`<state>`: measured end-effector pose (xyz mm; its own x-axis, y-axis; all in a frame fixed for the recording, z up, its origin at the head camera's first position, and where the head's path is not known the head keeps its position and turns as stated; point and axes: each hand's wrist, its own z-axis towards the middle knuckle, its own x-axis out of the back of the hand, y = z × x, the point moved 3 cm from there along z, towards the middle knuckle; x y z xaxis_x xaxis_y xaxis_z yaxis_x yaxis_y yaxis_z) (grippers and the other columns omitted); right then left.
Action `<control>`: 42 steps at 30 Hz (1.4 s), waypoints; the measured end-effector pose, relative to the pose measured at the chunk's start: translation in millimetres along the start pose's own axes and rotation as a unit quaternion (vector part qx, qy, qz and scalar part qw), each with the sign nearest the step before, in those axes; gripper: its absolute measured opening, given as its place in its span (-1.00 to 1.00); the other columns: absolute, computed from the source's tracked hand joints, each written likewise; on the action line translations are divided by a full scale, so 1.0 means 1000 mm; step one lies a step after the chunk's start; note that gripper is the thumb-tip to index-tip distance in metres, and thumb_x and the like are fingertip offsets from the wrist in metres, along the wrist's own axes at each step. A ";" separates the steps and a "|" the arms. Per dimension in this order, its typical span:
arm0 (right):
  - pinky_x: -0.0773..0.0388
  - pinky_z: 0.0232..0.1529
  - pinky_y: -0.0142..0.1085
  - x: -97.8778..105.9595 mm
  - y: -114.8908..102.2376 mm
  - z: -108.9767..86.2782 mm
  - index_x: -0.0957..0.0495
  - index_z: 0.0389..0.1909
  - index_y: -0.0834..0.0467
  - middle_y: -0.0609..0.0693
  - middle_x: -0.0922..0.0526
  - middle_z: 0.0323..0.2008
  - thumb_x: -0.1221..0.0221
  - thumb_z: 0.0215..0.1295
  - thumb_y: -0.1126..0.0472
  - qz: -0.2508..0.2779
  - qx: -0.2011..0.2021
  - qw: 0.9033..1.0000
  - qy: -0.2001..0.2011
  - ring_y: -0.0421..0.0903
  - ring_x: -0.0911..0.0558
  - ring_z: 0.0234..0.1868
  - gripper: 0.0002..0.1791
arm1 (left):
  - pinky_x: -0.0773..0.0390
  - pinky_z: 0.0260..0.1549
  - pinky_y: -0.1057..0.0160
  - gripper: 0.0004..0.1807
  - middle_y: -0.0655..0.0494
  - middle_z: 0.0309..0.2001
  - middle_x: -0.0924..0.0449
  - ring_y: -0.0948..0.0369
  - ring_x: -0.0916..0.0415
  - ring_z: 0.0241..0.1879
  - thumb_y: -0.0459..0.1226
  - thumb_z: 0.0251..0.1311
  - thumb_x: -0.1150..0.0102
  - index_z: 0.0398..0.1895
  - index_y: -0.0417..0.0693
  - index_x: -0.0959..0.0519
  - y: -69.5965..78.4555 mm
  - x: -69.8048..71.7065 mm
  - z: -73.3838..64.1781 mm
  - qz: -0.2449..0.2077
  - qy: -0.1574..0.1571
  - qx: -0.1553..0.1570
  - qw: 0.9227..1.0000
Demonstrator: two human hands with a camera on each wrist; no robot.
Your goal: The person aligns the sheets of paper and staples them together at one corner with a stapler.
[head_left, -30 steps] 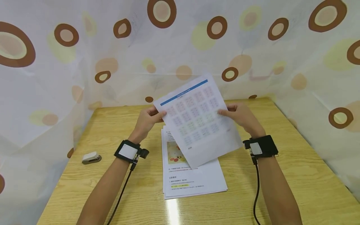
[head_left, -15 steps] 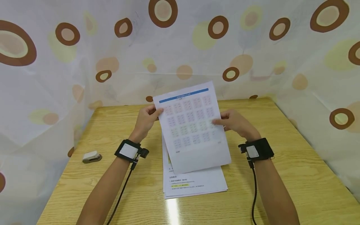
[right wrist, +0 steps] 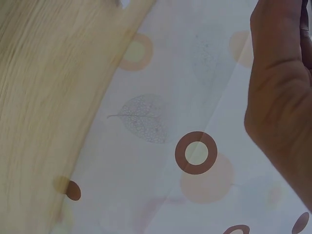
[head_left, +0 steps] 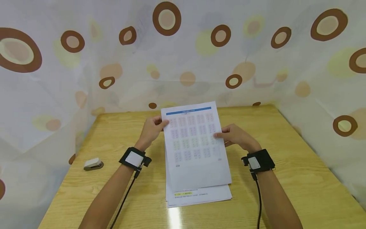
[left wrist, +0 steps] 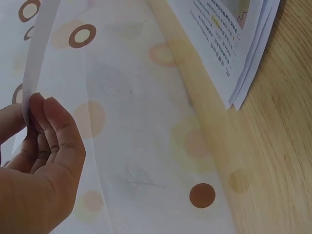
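Observation:
A printed sheet of paper with a blue band along its top and rows of pale coloured blocks is held up over a paper stack. My left hand pinches its upper left edge, thumb in front and fingers behind. On the opposite edge, a bit lower, my right hand pinches it the same way. In the left wrist view the sheet appears edge-on between thumb and fingertips, with the stack lying on the table beyond. The right wrist view cuts off the fingertips of the right hand.
A small white and grey stapler lies on the wooden table to the left. A patterned curtain encloses the back and both sides. Cables run from the wrist cameras along both forearms.
The sheet has come down and turned from slanted to nearly straight, now covering most of the stack. Both hands have lowered with it, and the right has shifted a little to the left.

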<state>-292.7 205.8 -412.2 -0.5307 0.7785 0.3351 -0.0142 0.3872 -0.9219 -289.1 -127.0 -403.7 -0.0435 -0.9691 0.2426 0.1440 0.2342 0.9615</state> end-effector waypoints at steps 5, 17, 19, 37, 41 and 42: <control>-0.65 -0.18 -0.11 -0.001 0.012 -0.002 -0.65 -0.06 0.38 0.16 -0.73 -0.25 -0.22 0.41 0.16 -0.004 -0.017 1.000 0.010 0.07 -0.70 -0.29 -0.68 | -0.60 -0.19 0.22 -0.73 -0.11 -0.16 -0.66 0.08 -0.61 -0.24 -0.30 0.41 -0.17 0.05 -0.30 -0.63 -0.011 -0.005 -0.003 0.019 -0.014 0.018 1.000; -0.64 -0.28 -0.21 -0.006 0.041 -0.003 -0.69 -0.27 0.34 0.09 -0.67 -0.42 -0.22 0.41 0.20 -0.026 -0.059 0.998 0.013 -0.04 -0.63 -0.45 -0.76 | -0.56 -0.24 0.17 -0.76 -0.02 -0.28 -0.64 0.11 -0.56 -0.32 -0.24 0.39 -0.21 -0.04 -0.22 -0.68 -0.041 -0.020 -0.012 0.089 -0.019 0.065 0.994; -0.64 -0.29 -0.22 -0.006 0.043 -0.003 -0.68 -0.27 0.34 0.08 -0.63 -0.45 -0.21 0.41 0.21 -0.034 -0.062 0.997 0.017 -0.05 -0.61 -0.46 -0.77 | -0.51 -0.32 0.26 -0.77 -0.01 -0.30 -0.63 0.12 -0.54 -0.34 -0.25 0.38 -0.21 -0.06 -0.22 -0.68 -0.043 -0.023 -0.012 0.105 -0.020 0.060 0.992; -0.36 -0.56 -0.39 -0.013 0.049 0.006 -0.69 -0.43 0.27 0.03 -0.60 -0.54 -0.17 0.44 0.22 -0.117 -0.059 0.991 0.015 -0.18 -0.44 -0.61 -0.73 | -0.50 -0.34 0.25 -0.81 -0.02 -0.32 -0.61 0.11 -0.51 -0.36 -0.27 0.35 -0.24 -0.16 -0.25 -0.69 -0.049 -0.033 -0.011 0.169 -0.009 0.097 0.981; -0.31 -0.58 -0.37 -0.015 0.045 0.009 -0.67 -0.47 0.28 0.01 -0.56 -0.60 -0.17 0.43 0.24 -0.131 -0.049 0.990 0.014 -0.19 -0.41 -0.64 -0.72 | -0.50 -0.34 0.25 -0.81 -0.01 -0.32 -0.60 0.11 -0.51 -0.36 -0.26 0.36 -0.23 -0.16 -0.24 -0.68 -0.050 -0.034 -0.009 0.176 -0.020 0.101 0.979; -0.31 -0.57 -0.37 -0.015 0.044 0.009 -0.66 -0.47 0.28 0.00 -0.54 -0.61 -0.17 0.43 0.24 -0.132 -0.051 0.990 0.014 -0.19 -0.41 -0.64 -0.72 | -0.50 -0.35 0.25 -0.81 -0.01 -0.33 -0.59 0.11 -0.50 -0.36 -0.26 0.37 -0.22 -0.16 -0.25 -0.68 -0.049 -0.034 -0.008 0.178 -0.024 0.101 0.979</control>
<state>-293.3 206.5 -459.3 -0.4954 0.6571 0.5682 -0.0634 0.6250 -0.7780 -286.7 -106.5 -460.3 -0.0729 -0.8203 0.5673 -0.0402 0.5708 0.8201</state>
